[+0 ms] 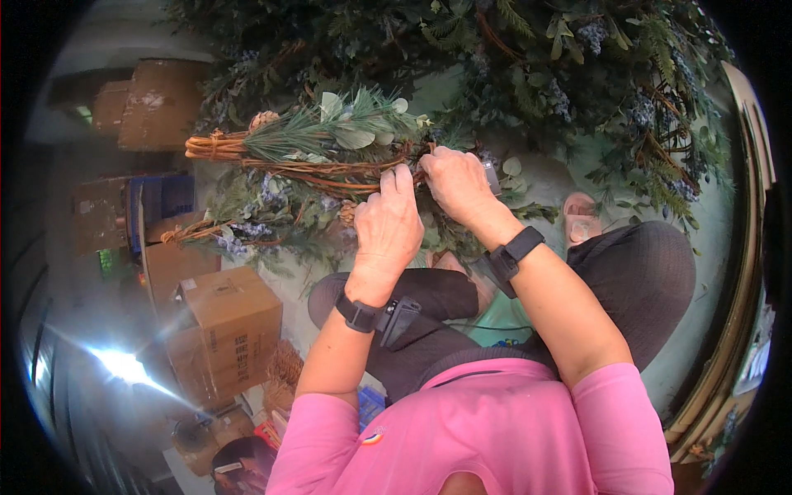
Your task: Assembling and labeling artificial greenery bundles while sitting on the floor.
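A long vine-twig swag (301, 171) lies across in front of me, its brown twigs bound together at the left end. Artificial pine needles, pale round leaves and a pine cone (264, 120) cover its far side. My left hand (389, 221) pinches the twigs near its right part, fingertips pressed together. Close beside it on the right, my right hand (456, 183) is closed on the same twigs, thumb and fingers meeting at a dark spot. What lies between the fingertips is too small to make out. Another greenery piece (247, 231) with blue berries sits beneath, nearer to me.
A large heap of dark greenery with blue berries (569, 91) fills the far side. Cardboard boxes (235, 334) and a blue crate (169, 198) stand at left. Flat cardboard sheets (747, 272) lean along the right. A pink sandal (582, 219) is by my right knee.
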Available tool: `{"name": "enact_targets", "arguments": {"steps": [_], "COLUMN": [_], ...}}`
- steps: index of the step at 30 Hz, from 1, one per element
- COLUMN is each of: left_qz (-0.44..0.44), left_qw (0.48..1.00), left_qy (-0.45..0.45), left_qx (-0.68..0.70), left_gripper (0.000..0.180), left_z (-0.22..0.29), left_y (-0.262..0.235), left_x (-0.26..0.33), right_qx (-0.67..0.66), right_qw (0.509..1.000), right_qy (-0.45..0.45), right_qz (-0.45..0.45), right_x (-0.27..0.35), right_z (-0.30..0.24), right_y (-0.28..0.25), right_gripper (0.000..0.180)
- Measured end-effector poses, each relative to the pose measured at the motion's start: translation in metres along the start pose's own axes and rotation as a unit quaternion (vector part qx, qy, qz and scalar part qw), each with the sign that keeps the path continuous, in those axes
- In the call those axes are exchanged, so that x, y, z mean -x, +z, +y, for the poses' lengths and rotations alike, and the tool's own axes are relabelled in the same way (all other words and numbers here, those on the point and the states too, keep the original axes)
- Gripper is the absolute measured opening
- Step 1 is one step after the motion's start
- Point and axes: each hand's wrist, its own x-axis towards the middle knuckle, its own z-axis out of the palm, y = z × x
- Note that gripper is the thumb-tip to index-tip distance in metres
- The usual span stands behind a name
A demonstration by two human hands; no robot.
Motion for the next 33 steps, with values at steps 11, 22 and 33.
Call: {"name": "enact_targets", "arguments": {"steps": [11,22,33], "left_qz": [-0.006,0.017,0.017], "left_qw": [0.998,1.000,0.994], "left_qy": [-0.017,-0.006,-0.087], "left_qx": [0.059,0.024,0.062], "left_gripper": [0.028,0.021,0.016], "left_z": [0.002,-0.002,0.003], "left_y": [0.000,0.003,0.012], "left_x": [0.004,-0.009,-0.013], "right_qx": [0.011,-0.138,-0.180], "right_qw": [1.000,0.989,0.981], "right_qy": [-0.025,-0.009,0.038], "right_qz": [0.008,0.053,0.057], "right_x": [-0.001,-0.003,-0.001], "right_z": [-0.005,-0.007,-0.004], "right_y": [-0.001,0.005,0.015], "right_gripper": [0.011,0.010,0.010]}}
